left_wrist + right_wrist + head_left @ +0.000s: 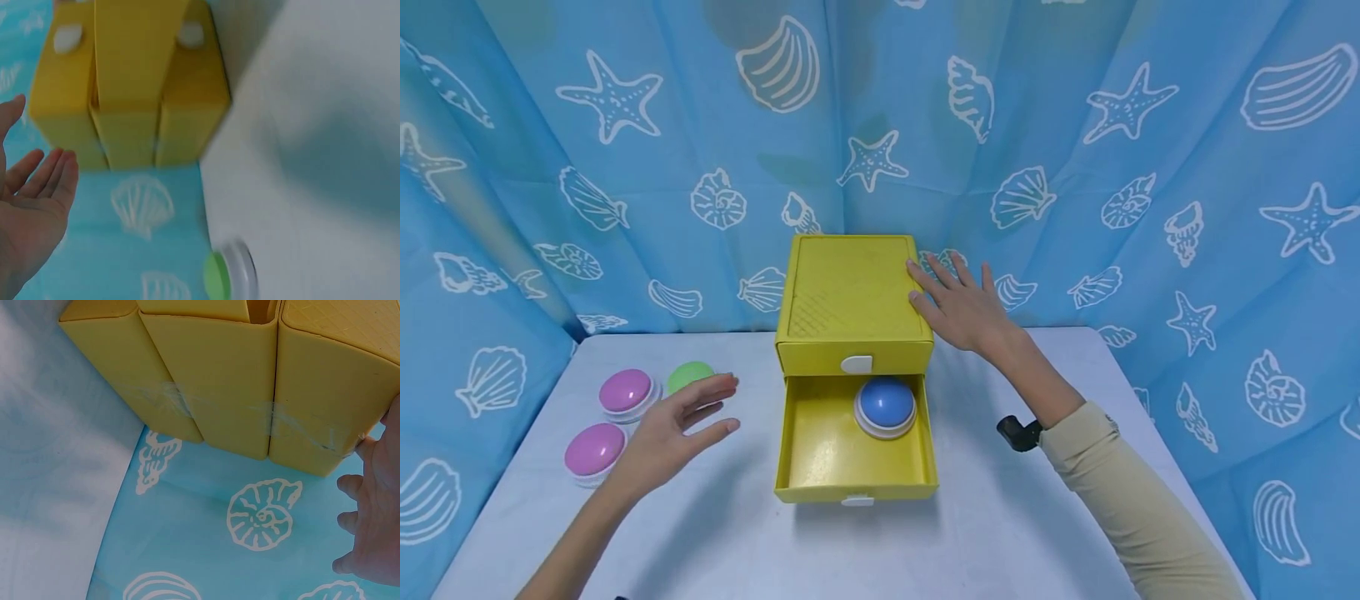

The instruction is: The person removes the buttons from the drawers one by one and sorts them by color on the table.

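left hand (662, 433) empty, thumb and fingers apart; right hand (964, 310) fingers spread at cabinet (853, 287), 3 o'clock; blue dome (887, 401) 1 o'clock inside open drawer (820, 446); dome could jam if drawer shoved

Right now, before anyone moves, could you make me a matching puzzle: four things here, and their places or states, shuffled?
1. blue dome button
2. green dome button
3. open drawer
4. right hand

A. on the white table
B. at the top right edge of the yellow cabinet
C. inside a drawer
D. pulled out from the middle tier

Pairs: 1-C, 2-A, 3-D, 4-B
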`<action>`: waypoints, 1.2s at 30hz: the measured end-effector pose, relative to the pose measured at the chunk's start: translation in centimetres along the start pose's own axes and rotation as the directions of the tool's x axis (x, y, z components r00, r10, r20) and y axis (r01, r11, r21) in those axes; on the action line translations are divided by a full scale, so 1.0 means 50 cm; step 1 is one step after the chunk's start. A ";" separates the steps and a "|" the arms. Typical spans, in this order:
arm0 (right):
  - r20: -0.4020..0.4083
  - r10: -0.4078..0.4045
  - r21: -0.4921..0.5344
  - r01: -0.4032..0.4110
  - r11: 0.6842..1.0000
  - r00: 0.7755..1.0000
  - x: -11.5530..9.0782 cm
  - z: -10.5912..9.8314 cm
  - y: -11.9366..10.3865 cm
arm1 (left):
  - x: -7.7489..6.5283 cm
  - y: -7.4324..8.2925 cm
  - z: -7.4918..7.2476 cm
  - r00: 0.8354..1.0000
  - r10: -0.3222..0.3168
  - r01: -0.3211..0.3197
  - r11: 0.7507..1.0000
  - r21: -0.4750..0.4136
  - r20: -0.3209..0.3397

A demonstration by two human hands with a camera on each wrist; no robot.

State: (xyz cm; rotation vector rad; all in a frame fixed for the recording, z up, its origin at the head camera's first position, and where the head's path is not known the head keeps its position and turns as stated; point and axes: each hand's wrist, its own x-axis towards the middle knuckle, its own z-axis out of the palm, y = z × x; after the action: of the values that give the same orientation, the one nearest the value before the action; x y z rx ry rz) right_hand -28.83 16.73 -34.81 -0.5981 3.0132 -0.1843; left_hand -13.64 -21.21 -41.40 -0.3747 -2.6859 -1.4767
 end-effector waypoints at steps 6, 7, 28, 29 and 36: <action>0.004 0.004 0.015 -0.004 1.000 1.000 0.001 0.000 -0.001 | 0.033 0.040 0.079 0.993 0.020 -0.011 0.997 -0.075 0.118; 0.003 0.005 0.017 -0.005 1.000 1.000 0.000 0.000 -0.001 | 0.040 0.044 0.092 0.990 0.025 -0.014 0.997 -0.082 0.140; -0.018 -0.001 0.007 0.001 1.000 1.000 0.003 0.002 0.002 | 0.136 0.082 0.214 0.962 0.079 -0.074 0.997 -0.031 0.263; -0.019 -0.001 0.005 0.001 1.000 1.000 0.002 0.002 0.002 | 0.138 0.082 0.217 0.961 0.080 -0.075 0.997 -0.026 0.265; -0.013 0.003 0.008 -0.003 1.000 1.000 0.002 0.004 0.001 | 0.146 0.079 0.228 0.954 0.086 -0.084 0.996 -0.021 0.286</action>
State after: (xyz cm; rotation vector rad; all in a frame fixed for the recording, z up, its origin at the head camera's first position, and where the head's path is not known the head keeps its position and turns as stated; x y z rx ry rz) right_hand -28.92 16.72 -35.00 -0.5938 3.0245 -0.2004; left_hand -19.00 -8.29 -43.15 -0.7506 -2.8344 -1.5149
